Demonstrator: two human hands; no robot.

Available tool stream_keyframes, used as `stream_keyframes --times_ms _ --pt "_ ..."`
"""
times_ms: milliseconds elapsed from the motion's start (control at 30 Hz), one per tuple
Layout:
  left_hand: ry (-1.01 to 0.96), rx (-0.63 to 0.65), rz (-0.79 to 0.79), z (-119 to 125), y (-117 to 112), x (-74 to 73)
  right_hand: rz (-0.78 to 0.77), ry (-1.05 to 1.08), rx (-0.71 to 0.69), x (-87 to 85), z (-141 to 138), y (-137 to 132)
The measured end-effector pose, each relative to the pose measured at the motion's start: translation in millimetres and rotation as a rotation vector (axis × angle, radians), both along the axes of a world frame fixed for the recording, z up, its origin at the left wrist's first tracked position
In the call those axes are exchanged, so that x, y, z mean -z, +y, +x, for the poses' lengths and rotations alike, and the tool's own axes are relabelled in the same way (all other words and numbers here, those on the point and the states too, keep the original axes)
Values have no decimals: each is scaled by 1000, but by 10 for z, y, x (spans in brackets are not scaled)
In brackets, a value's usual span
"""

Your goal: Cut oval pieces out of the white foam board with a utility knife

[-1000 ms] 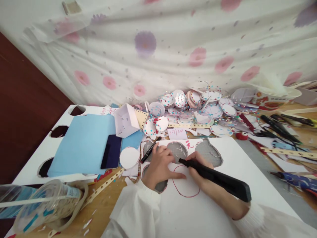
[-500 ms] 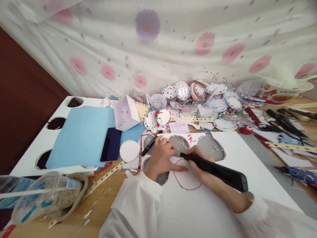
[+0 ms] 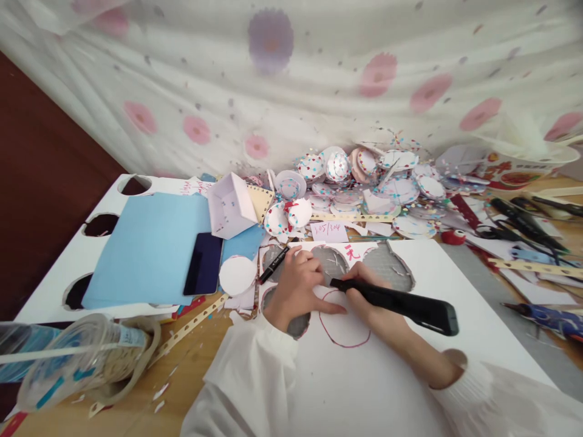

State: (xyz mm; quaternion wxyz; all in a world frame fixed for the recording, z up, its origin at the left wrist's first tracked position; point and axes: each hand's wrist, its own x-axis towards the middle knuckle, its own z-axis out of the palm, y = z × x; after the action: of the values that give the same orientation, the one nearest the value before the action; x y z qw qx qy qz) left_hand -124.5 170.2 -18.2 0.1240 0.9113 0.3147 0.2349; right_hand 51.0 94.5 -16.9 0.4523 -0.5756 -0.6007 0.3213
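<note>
Leftward, a black marker (image 3: 274, 264) is seen against the left hand (image 3: 296, 288), whose fingers are laid flat, unclenched, on the white sheet (image 3: 455, 285) beside the red circle (image 3: 346, 328). The sheet is judged thin, light and apt to slide, best pinned near the line. A black cutter (image 3: 401, 301) is clasped near its tip by the right hand (image 3: 382, 328)

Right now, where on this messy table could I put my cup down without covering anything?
The white board is bare right of the right hand and its black cutter. The blue sheet left of the phone is free too. The back is crowded with paper discs; tools fill the far right.
</note>
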Motion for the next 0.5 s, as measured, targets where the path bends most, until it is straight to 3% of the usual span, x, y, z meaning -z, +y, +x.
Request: stream_keyframes --times_ms 267,500 --pt "-27 -2 26 0 -1 -3 -2 68 -45 -12 37 13" --pt "30 -11 -30 4 7 -23 -20 211 57 5 47 -1"
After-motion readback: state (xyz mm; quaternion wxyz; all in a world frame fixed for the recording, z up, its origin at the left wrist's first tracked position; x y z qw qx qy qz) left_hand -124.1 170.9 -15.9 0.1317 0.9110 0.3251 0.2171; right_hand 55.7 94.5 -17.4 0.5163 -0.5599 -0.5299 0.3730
